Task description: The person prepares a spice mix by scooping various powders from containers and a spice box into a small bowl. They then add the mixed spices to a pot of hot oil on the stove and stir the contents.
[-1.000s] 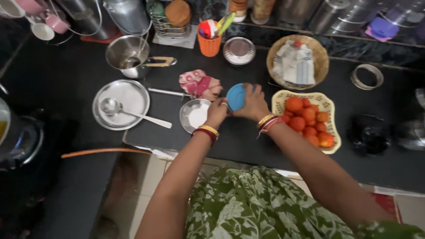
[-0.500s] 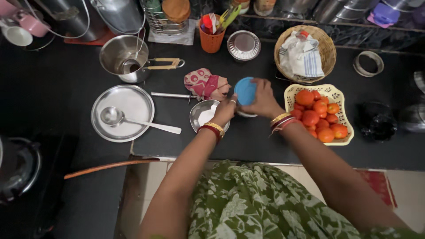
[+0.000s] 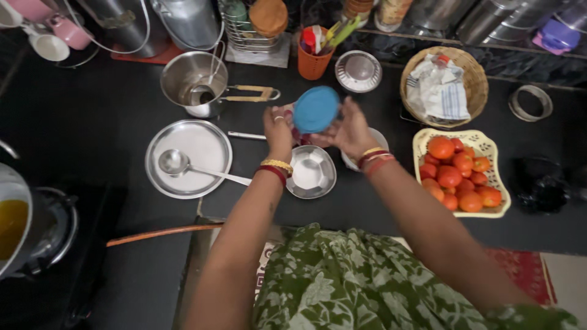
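Note:
Both my hands hold a round blue lid [image 3: 316, 109] up above the black counter [image 3: 110, 122]. My left hand [image 3: 278, 129] grips its left edge and my right hand [image 3: 347, 128] its right edge. Just below the hands sits a small steel bowl [image 3: 311, 172] with something white in it. A white container [image 3: 374, 137] stands mostly hidden behind my right wrist. A patterned cloth is almost fully hidden under my hands.
A steel plate [image 3: 183, 146] carries a ladle [image 3: 174, 162] on the left. Behind it stands a steel pot [image 3: 192, 82] with tongs [image 3: 251, 93]. A yellow basket of tomatoes [image 3: 460, 173] sits right, a wicker basket [image 3: 443, 85] behind it. An orange utensil cup [image 3: 313, 61] is at the back.
My hands have lifted the blue lid off the white container and raised it farther from me. The view has shifted so the stove pot at left shows.

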